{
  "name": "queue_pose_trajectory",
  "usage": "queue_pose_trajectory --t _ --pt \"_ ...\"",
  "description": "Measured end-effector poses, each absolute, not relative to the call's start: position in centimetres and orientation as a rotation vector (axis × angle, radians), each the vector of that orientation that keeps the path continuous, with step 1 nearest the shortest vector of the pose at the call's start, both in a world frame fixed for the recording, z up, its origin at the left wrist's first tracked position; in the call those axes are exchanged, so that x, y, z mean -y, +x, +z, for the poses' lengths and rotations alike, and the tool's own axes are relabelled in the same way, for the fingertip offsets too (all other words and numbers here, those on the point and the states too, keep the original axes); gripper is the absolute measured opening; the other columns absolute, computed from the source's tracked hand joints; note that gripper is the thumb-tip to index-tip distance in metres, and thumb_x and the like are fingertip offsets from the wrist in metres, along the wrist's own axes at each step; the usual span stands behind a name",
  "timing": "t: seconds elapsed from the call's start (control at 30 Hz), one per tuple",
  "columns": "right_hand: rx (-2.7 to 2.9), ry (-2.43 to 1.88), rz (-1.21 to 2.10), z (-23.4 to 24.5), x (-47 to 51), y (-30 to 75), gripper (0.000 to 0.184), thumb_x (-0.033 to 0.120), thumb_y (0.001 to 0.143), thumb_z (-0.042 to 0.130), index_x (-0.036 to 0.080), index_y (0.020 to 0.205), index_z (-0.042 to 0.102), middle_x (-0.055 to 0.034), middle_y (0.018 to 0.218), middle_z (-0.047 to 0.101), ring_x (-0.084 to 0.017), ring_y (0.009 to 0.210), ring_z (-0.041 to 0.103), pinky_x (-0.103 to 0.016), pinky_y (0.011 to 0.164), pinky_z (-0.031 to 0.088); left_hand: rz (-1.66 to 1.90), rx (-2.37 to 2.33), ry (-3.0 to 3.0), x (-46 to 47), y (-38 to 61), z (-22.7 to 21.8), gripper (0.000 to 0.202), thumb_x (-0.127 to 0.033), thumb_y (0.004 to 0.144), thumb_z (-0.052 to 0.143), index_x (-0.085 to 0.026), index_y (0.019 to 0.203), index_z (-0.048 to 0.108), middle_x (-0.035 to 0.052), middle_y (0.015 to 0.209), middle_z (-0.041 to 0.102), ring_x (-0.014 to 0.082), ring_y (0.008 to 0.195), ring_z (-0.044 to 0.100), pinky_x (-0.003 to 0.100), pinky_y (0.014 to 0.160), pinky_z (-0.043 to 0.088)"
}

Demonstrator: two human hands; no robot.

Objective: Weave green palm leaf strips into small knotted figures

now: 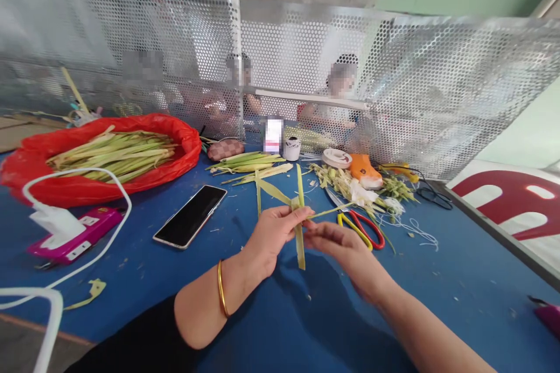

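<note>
Above a blue, flat tabletop (262, 332), the person's left hand (271, 233) pinched a cross of flat, pale-green leaf strips (300, 247) between thumb and fingers. The right hand (336, 242) curled just beside the crossing, fingertips drawn close; whether they gripped a strip could not be told. A slackened left thumb would probably have let the crossing slip apart, and a sharp sideways tug might have split a strip along its grain. Beyond the right hand lay scissors with red and yellow handles (361, 228), on which a trailing end could have caught. Farther off, at left, an open, red plastic bag (188, 134) held heaped long, green-and-straw leaf blades (126, 154). Farther still stood a small, white vessel with dark markings (292, 150), its contents hidden.
</note>
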State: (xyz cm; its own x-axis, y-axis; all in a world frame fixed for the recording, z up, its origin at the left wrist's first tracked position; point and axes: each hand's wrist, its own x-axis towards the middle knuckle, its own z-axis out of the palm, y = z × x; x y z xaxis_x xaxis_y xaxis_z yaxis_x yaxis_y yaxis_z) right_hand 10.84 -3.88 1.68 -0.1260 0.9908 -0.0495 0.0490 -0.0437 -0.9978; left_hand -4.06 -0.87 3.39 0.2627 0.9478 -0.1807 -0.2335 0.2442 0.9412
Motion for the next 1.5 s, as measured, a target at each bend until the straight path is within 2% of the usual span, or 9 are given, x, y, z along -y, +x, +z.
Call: queue_pose_trajectory --t 0.13,0.3,0.47,0.67,0.77,0.93,1.07,1.27,1.5 --pt "1.426 -1.272 1.295 1.1 4.8 9.7 0.036 0.051 0.072 0.07 0.015 0.075 0.07 -0.0034 0.069 0.065 -0.016 0.064 0.057 -0.028 0.061 0.046 1.022 -0.946 0.942 1.2 -3.6 2.9 0.027 -0.038 0.071 0.075 -0.012 0.077 0.072 0.0055 0.071 0.069 0.0104 0.059 0.056 0.022 0.051 0.038" --pt "1.424 -1.233 1.116 0.7 4.7 9.5 0.045 0.058 0.08 0.059 0.018 0.061 0.068 -0.0054 0.067 0.065 -0.019 0.067 0.057 -0.029 0.065 0.046 0.907 -0.82 1.015 1.6 -3.5 3.0 0.024 -0.028 0.066 0.078 -0.012 0.083 0.072 0.0047 0.076 0.069 0.0069 0.054 0.049 0.021 0.05 0.036" --pt "1.472 -1.125 1.148 1.8 5.0 9.9 0.036 0.046 0.084 0.058 0.02 0.06 0.067 -0.0057 0.077 0.067 -0.021 0.082 0.06 -0.031 0.081 0.045 0.931 -0.793 1.052 1.1 -4.1 3.6 0.016 -0.025 0.071 0.073 -0.011 0.077 0.073 0.0059 0.074 0.07 0.0066 0.049 0.046 0.024 0.05 0.036" --pt "1.476 -1.037 1.289 2.1 5.3 10.1 0.032 0.036 0.086 0.056 0.02 0.06 0.066 -0.008 0.094 0.068 -0.025 0.1 0.058 -0.035 0.094 0.039 0.977 -0.833 1.008 0.9 -4.3 3.6 0.019 -0.026 0.068 0.076 -0.01 0.079 0.074 0.004 0.063 0.067 0.0071 0.049 0.045 0.023 0.051 0.036" --pt "1.482 -1.048 1.313 2.1 5.2 10.1 0.031 0.034 0.084 0.056 0.019 0.058 0.064 -0.0078 0.094 0.067 -0.024 0.099 0.057 -0.032 0.091 0.038 1.001 -0.841 0.979 0.9 -4.2 3.6 0.021 -0.025 0.068 0.076 -0.01 0.083 0.074 0.0053 0.067 0.069 0.0064 0.048 0.044 0.022 0.05 0.035" --pt "1.519 -1.123 1.313 2.5 5.1 10.1 0.032 0.036 0.082 0.056 0.019 0.055 0.062 -0.0061 0.08 0.065 -0.021 0.085 0.057 -0.03 0.079 0.04 1.057 -0.902 0.958 1.1 -4.1 3.3 0.025 -0.026 0.068 0.075 -0.011 0.088 0.073 0.0095 0.084 0.074 0.0059 0.048 0.041 0.023 0.048 0.038" --pt "1.52 -1.12 1.367 2.4 5.2 9.9 0.034 0.038 0.083 0.056 0.019 0.055 0.062 -0.0073 0.087 0.068 -0.022 0.088 0.058 -0.03 0.077 0.041 1.076 -0.935 0.958 1.0 -4.0 3.1 0.022 -0.026 0.07 0.074 -0.011 0.086 0.073 0.0096 0.085 0.074 0.0048 0.046 0.035 0.021 0.042 0.033" --pt "1.485 -1.19 1.195 1.0 5.0 9.8 0.036 0.048 0.085 0.056 0.017 0.071 0.067 -0.0068 0.079 0.067 -0.022 0.082 0.058 -0.032 0.077 0.042 0.99 -0.842 1.002 1.4 -3.5 3.1 0.01 -0.02 0.071 0.071 -0.011 0.072 0.073 0.005 0.067 0.068 0.0061 0.046 0.044 0.021 0.045 0.036" --pt "1.524 -1.146 1.187 1.2 4.9 9.7 0.038 0.046 0.086 0.055 0.017 0.064 0.064 -0.0055 0.075 0.064 -0.019 0.077 0.056 -0.031 0.074 0.04 1.01 -0.819 0.997 1.6 -3.4 2.9 0.013 -0.024 0.072 0.072 -0.012 0.067 0.069 -0.0032 0.047 0.053 0.0058 0.039 0.041 0.021 0.042 0.036"
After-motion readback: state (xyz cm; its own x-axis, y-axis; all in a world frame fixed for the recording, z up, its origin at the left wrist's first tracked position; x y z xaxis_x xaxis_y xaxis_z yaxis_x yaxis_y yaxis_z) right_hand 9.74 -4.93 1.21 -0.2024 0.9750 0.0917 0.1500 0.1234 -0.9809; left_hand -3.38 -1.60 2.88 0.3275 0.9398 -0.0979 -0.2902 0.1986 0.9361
